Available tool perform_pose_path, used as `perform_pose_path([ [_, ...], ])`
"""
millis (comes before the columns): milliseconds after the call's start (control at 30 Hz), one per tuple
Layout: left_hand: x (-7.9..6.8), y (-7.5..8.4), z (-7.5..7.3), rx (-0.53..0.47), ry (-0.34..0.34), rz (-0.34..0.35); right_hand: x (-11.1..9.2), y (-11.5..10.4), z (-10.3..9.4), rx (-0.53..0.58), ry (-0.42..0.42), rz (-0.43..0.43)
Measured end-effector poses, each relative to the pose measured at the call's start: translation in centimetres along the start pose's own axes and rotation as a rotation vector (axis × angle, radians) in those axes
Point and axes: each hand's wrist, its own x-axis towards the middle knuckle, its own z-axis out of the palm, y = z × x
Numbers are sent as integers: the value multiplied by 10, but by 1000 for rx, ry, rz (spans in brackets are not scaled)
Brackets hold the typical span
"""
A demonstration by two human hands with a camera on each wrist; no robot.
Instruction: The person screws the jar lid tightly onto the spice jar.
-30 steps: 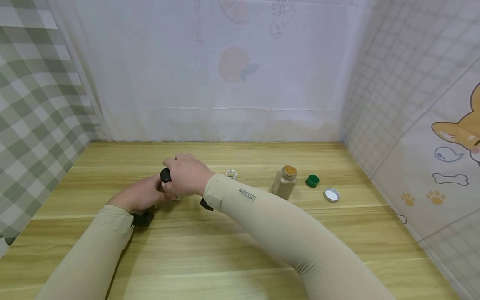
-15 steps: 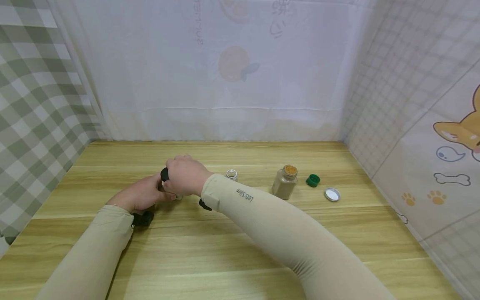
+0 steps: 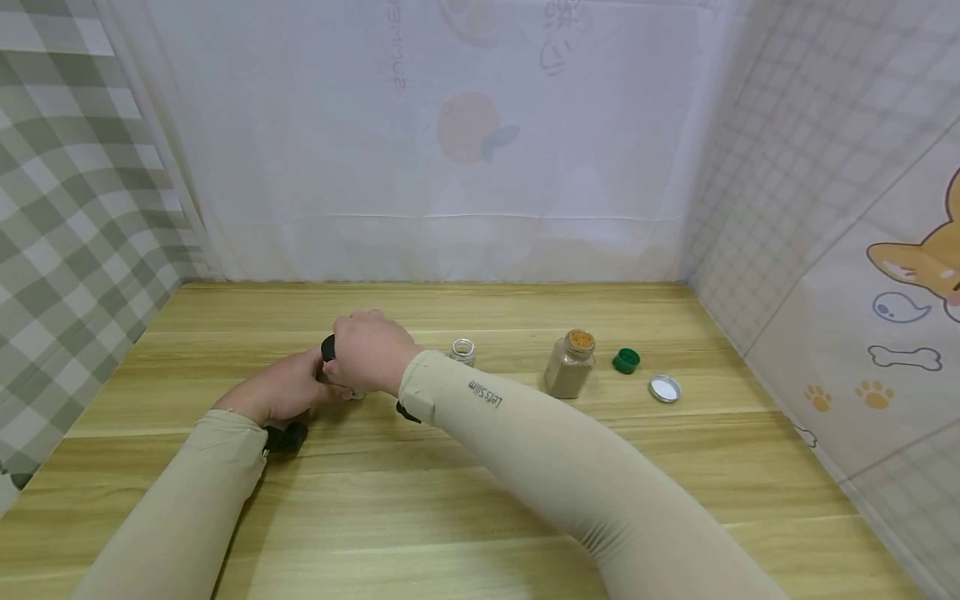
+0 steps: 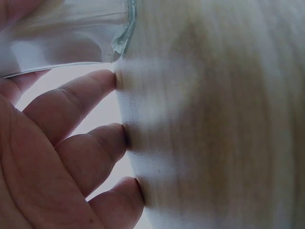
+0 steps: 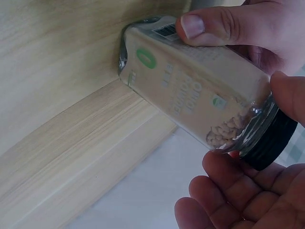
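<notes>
My left hand (image 3: 288, 387) grips a glass spice jar (image 5: 176, 86) low on the left of the table, its thumb pressed on the labelled side. Several of its fingertips (image 4: 107, 78) touch the tabletop beside the glass base. The jar has a black screw lid (image 5: 271, 138) and tan contents, with lumpy granules at the neck. My right hand (image 3: 371, 350) reaches across from the right and holds the lid from above, its thumb and fingers about the lid and neck. In the head view the hands hide most of the jar.
Past my right forearm stands a small clear jar (image 3: 462, 352), topless. Farther right are an open glass jar (image 3: 568, 371) of brownish powder, a green cap (image 3: 626, 361) and a silver lid (image 3: 664, 388). A white curtain (image 3: 480, 250) borders the wooden table's back edge.
My right hand has turned slightly on the lid, and its forearm has shifted a little left, baring more of the small clear jar. The left hand stays in place.
</notes>
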Motion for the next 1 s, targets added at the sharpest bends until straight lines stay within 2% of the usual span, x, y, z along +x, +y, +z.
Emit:
perform_pose_path([
  [167,0,0,0,0,3,22,0,-1,1,-20,2,11],
  [567,0,-1,-1,7,-5,26,-1,0,2,-1,13,28],
  [700,0,-2,-1,16,-16,34,-2,2,0,-1,1,9],
  [867,2,-2,-1,10,-31,-11,-4,4,-3,-36,-21,-41],
  [1000,2,-3,-1,9,-25,3,-5,5,-5,-43,-32,-54],
])
